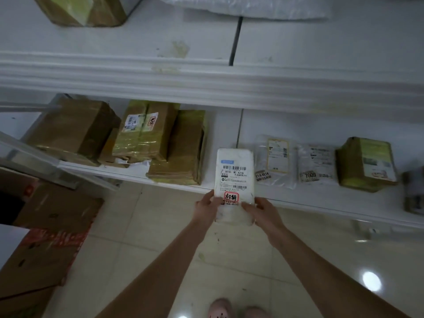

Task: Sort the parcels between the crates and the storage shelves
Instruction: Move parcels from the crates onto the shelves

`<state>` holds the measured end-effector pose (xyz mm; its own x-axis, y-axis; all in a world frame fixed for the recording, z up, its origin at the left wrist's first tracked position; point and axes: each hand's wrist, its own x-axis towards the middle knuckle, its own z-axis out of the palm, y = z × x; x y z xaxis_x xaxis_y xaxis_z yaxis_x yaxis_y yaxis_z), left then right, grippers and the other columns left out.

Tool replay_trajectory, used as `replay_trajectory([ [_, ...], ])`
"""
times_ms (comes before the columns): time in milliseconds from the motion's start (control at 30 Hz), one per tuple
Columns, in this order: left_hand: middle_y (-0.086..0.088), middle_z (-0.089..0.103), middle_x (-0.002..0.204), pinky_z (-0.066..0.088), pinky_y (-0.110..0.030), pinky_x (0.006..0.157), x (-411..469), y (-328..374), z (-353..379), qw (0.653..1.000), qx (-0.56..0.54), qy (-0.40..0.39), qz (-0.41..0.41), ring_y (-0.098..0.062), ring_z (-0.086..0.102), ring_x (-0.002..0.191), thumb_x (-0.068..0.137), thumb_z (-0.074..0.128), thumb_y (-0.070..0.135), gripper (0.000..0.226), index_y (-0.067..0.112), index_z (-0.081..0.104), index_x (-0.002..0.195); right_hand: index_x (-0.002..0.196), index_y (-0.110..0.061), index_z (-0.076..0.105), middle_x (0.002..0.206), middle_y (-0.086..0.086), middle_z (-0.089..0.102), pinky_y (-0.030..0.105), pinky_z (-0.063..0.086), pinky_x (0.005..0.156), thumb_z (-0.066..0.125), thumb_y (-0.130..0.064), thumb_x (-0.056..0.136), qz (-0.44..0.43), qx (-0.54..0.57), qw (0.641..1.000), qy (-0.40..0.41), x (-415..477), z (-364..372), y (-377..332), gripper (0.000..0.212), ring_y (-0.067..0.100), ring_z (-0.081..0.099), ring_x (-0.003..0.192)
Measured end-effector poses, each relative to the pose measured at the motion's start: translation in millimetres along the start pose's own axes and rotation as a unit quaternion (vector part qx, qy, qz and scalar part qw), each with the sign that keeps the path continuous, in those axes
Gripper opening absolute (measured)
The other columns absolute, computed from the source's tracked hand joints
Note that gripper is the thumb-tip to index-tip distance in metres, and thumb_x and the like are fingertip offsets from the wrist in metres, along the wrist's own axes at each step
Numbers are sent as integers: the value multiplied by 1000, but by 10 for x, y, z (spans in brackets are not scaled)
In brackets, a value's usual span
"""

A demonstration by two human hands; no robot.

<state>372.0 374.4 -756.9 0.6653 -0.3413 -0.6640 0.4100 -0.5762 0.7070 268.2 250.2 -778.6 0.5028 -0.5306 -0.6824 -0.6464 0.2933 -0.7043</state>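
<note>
White parcel [234, 180] in both hands' grip, left hand [206, 206], right hand [263, 211], over shelf edge [174, 183].

white parcel [234, 180]: looking like smooth matt plastic wrap, scuffed grey in places, carrying a printed paper label
taped boxes [146, 131]: brown cardboard, showing glossy yellowish tape wrinkling and catching light
mailer bags [296, 161]: thin plastic film, looking crinkled and slightly shiny, with paper stickers
shelf [206, 81]: white painted surface, appearing smooth, stained in spots
floor [229, 260]: pale tiles, glossy, reflecting the lamps
cardboard carton [46, 237]: matt brown, creased
</note>
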Motion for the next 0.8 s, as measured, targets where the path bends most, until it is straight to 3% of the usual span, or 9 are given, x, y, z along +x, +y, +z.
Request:
replay_trajectory([
  [67,4,70,106,47,-22,66,-124,-59,-29,999,-51,-11,-7,-9,63,88,93,56,27,28,29,63,121,110,-11,62,111,8,66,44,52,92,72,-30,82,11,15,1000,-8,-97,-2,33,35,25,63,103],
  [133,12,71,93,48,-21,65,-262,-75,-76,996,-81,-20,-18,-2,63,78,93,57,24,25,31,63,116,100,-14,59,104,6,67,48,55,87,73,-27,81,13,32,999,-5,-238,-24,2,27,24,65,94],
  [233,8,70,81,47,-28,71,-507,2,-200,995,-92,-21,-15,-10,60,75,93,53,11,33,26,61,120,92,-18,57,100,3,67,47,56,84,74,-25,80,9,37,999,-3,-484,-73,-130,22,22,65,90],
  [333,4,69,87,42,-33,74,-826,178,-346,995,-101,-23,6,-17,54,84,94,51,8,36,27,59,124,101,-15,59,103,3,67,46,57,82,74,-25,80,-20,20,999,-18,-795,-126,-380,27,23,65,94],
  [467,20,72,85,51,-16,62,-1310,407,-563,989,-143,-1,21,-1,65,75,96,48,8,37,39,56,113,108,-19,57,106,3,67,47,56,83,73,-21,81,-74,-7,997,-37,-1208,-122,-773,32,22,65,95],
  [567,16,73,90,51,-15,57,-1678,520,-759,987,-158,22,36,1,67,74,97,44,5,38,33,56,121,113,-28,54,106,1,67,43,56,81,72,-18,81,-111,-45,991,-67,-1509,-24,-1036,38,19,66,93],
  [667,7,68,104,51,-18,62,-2002,564,-984,981,-182,57,35,-1,62,78,97,44,7,43,24,49,136,120,-29,54,107,3,67,37,56,76,72,-18,82,-140,-73,983,-96,-1764,142,-1225,44,19,65,93],
  [800,9,68,112,49,-26,73,-2341,488,-1325,972,-208,101,36,-9,62,87,93,56,15,49,31,46,138,123,-25,53,108,4,66,44,55,84,72,-17,82,-165,-112,970,-137,-2051,475,-1367,46,22,66,94],
])
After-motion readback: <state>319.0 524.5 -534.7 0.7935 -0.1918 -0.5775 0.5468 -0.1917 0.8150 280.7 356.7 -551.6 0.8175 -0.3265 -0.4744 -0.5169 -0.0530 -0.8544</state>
